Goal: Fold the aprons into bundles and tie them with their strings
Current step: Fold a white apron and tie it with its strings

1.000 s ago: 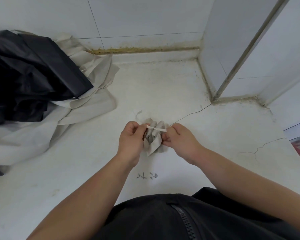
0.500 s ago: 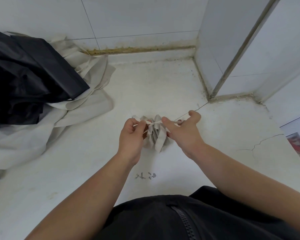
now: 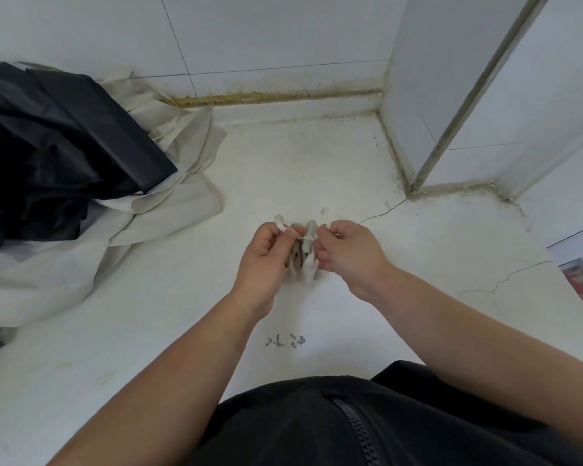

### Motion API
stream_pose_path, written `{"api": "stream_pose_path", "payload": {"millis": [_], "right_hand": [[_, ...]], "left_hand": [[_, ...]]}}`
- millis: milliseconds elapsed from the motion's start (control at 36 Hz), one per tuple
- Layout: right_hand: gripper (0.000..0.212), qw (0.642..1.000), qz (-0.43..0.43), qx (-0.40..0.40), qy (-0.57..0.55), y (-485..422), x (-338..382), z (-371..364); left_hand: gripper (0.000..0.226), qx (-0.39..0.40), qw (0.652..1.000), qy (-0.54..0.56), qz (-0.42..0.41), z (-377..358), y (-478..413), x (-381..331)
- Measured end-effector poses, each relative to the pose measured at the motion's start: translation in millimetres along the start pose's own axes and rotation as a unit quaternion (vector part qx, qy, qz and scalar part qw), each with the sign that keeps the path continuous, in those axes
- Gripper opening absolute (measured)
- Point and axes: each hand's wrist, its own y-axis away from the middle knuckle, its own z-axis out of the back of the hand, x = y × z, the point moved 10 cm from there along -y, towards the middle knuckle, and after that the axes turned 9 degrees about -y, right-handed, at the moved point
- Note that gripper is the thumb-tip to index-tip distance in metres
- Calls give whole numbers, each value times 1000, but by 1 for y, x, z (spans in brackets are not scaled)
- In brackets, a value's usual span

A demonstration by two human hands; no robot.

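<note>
Over the middle of the white counter (image 3: 317,156), head view: we're holding a small pale apron bundle (image 3: 304,255) betw. both hands. Whether it's touching the surface or hanging just above it, we can't tell. Our left hand (image 3: 263,253) is pinching one end of the string (image 3: 303,235), fingers curled in, w/ a short tail sticking out above the knuckles. Our right hand (image 3: 349,252) is pinching the other end, fingers curled too. The string is running across the bundle's upper part betw. the two pinches. We're judging this as the knot getting pulled snug.

Handling: the bundle is looking light & soft, thin cloth w/ folds fanning out below the string, so it's prob. going to spring open if tension drops. The string is looking thin & flat, maybe slippy. We're reckoning the best hold is on the string ends close to the knot, not on the folds.

Well apart at far left, loose beige aprons (image 3: 169,210) are lying on the counter w/ black cloth (image 3: 64,153) piled on top. They're looking unfolded, so more is waiting. A dark scribble mark (image 3: 285,341) is showing near us, below the hands.
</note>
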Motion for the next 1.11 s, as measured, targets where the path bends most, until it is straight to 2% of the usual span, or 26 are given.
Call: {"api": "stream_pose_path", "payload": {"millis": [56,111,222,389,583,694,778,861,944,1111], "right_hand": [[31,1000,22,-11,16,1,2,2],[31,994,72,-16,82,2,10,6],[24,942,220,7,254,19,37,-4],[28,889,314,73,325,31,48,-23],[19,884,283,162,336,25,36,-28],[17,886,280,153,335,25,38,-23],[15,869,318,147,350,31,43,-24],[16,852,321,163,379,31,39,-27],[16,860,314,187,356,33,36,-33],[15,891,281,140,327,26,37,-21]], "left_hand": [[12,6,1000,-12,0,1,-2,-1],[11,15,999,-41,-9,0,-2,-3],[14,40,995,-93,-13,-4,-3,-6],[22,68,984,-162,-40,-7,-1,-16],[25,88,976,-196,-42,-8,-2,-14],[26,134,970,-198,-53,-16,2,-18],[27,151,965,-209,-52,-19,3,-18],[25,148,960,-236,-39,-16,-1,-13],[23,146,954,-260,-37,-15,-4,-13],[32,162,948,-269,-59,-22,-5,-19]]}}
